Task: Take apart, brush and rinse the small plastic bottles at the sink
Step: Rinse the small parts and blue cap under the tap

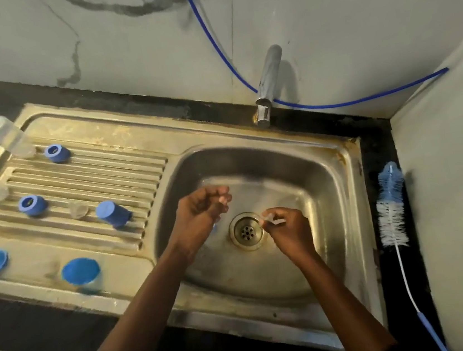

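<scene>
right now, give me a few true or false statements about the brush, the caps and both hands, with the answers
1. The bottle brush lies on the counter, right of the basin. True.
2. The right hand holds the bottle brush. False: it pinches a small clear piece over the drain.
3. Blue caps lie on the drainboard. True.
4. The left hand rests on the drainboard. False: it is over the basin, beside the right hand.
</scene>
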